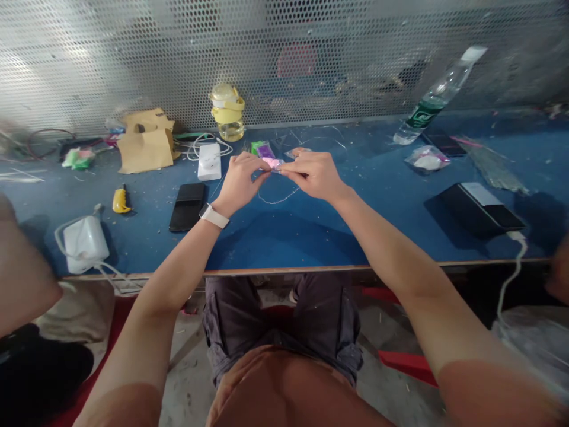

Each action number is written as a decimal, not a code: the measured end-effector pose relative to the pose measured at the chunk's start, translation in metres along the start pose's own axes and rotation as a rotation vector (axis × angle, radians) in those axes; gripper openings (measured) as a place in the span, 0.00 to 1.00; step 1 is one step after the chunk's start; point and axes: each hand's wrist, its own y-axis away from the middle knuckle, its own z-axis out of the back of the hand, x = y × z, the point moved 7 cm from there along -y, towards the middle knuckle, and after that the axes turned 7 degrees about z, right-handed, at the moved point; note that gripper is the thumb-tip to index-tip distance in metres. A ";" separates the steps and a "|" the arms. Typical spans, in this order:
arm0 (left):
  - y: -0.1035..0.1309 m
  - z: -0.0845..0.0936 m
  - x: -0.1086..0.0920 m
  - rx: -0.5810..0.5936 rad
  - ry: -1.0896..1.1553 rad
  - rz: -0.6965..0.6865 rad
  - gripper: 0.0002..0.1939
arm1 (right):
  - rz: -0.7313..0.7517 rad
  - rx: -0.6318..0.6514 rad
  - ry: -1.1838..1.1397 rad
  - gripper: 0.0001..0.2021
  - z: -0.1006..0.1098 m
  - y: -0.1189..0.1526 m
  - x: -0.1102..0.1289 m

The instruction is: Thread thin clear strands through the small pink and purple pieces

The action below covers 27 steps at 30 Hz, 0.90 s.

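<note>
Curling in just right of a black phone [187, 207] is the left hand [242, 179]. A small pink packet [272, 162] runs crosswise between both hands' fingertips, close to each. The right hand [315, 174] curls too; I can't tell if either grips it. Blue table [288, 240] gives room toward its front edge.

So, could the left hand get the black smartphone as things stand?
Probably yes: the black smartphone lies near the white watch strap, nothing visibly covering it, though the left hand is busy at the small pink item.
</note>
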 end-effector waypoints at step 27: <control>0.001 -0.002 -0.006 0.163 0.534 0.052 0.15 | -0.105 -0.031 -0.059 0.28 -0.001 0.002 -0.011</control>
